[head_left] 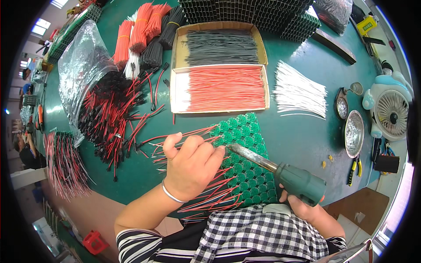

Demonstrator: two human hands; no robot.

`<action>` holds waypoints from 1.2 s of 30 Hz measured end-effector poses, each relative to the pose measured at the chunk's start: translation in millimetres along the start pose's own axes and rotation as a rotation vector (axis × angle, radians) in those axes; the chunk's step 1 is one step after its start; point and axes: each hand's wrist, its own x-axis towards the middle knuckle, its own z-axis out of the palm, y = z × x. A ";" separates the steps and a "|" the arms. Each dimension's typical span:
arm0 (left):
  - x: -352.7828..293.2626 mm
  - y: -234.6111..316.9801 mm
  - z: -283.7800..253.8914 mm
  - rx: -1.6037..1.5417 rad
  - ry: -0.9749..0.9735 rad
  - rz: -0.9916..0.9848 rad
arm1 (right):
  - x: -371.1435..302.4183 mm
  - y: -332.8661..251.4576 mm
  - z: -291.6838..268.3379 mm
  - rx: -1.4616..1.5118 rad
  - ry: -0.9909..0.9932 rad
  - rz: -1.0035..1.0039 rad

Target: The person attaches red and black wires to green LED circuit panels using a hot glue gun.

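A panel of round green circuit boards (254, 177) lies on the table before me. Red, black and white wires (219, 193) run from its left side. Over its left edge, my left hand (193, 162) is closed in a pinch, thumb and forefinger together; whatever sits between them is hidden. My right hand (305, 208) is wrapped round the green body of a soldering gun (302, 182), partly hidden below it. The gun's metal barrel points left across the panel, and its tip is right beside my left fingertips.
Boxes of grey wires (221, 47) and red wires (226, 90) stand beyond the panel. White wires (300, 90) lie right of them. Connector leads (109, 118) spill from a plastic bag (83, 57) at left. Metal dish (354, 133), pliers (354, 171) and fan (390, 111) are at right.
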 end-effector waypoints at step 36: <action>-10.0 15.9 -4.8 -0.054 -0.003 -0.012 | -10.2 -6.3 -2.2 0.027 0.007 -0.088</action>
